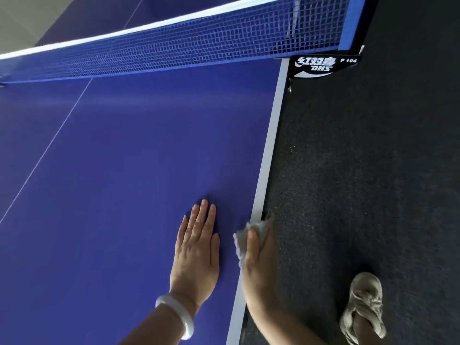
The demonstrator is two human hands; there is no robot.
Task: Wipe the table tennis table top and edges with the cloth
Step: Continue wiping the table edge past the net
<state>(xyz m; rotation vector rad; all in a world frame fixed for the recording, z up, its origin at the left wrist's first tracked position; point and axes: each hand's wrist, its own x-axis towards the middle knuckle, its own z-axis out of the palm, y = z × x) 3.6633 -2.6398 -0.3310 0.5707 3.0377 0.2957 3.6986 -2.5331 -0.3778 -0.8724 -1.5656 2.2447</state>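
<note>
The blue table tennis table top fills the left and middle of the view, with a white side line along its right edge. My left hand lies flat on the top, fingers straight, a pale bangle on the wrist. My right hand grips a crumpled white cloth against the table's right edge, thumb over the top and fingers wrapped down the side, hidden below the rim.
The blue net crosses the table at the back, held by a black clamp post at the right edge. Dark carpet floor lies to the right. A foot in a light shoe stands there.
</note>
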